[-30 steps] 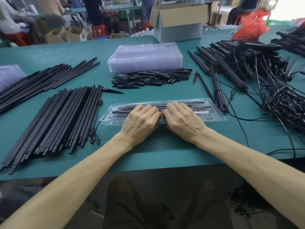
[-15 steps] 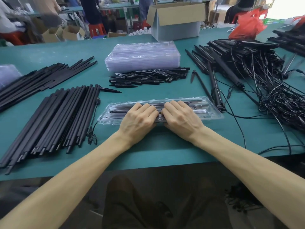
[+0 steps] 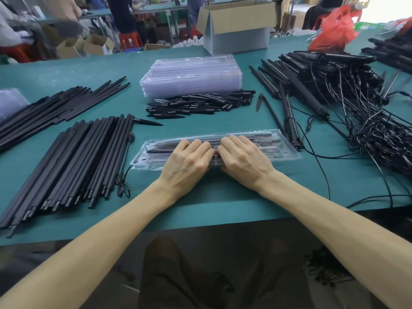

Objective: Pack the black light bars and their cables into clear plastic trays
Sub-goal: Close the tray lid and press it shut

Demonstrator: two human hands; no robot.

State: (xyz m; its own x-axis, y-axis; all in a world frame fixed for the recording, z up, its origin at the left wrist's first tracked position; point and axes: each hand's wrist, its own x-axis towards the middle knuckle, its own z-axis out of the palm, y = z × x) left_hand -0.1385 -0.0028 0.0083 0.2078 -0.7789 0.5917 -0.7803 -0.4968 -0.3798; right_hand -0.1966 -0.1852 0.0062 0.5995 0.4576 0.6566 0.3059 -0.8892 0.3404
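Observation:
A long clear plastic tray lies on the green table in front of me, with black bars and parts inside. Both hands lie side by side on its middle. My left hand and my right hand press down on the top with the fingers laid flat across it, thumbs meeting at the near edge. The part of the tray under the hands is hidden. A heap of black light bars with tangled cables fills the right side of the table.
Left of the tray lies a bundle of black rods, with flat black strips behind it. A stack of empty clear trays and a pile of black spikes sit behind. A cardboard box stands at the back.
Both hands stay pressed on the middle of the tray. Only the view has shifted slightly.

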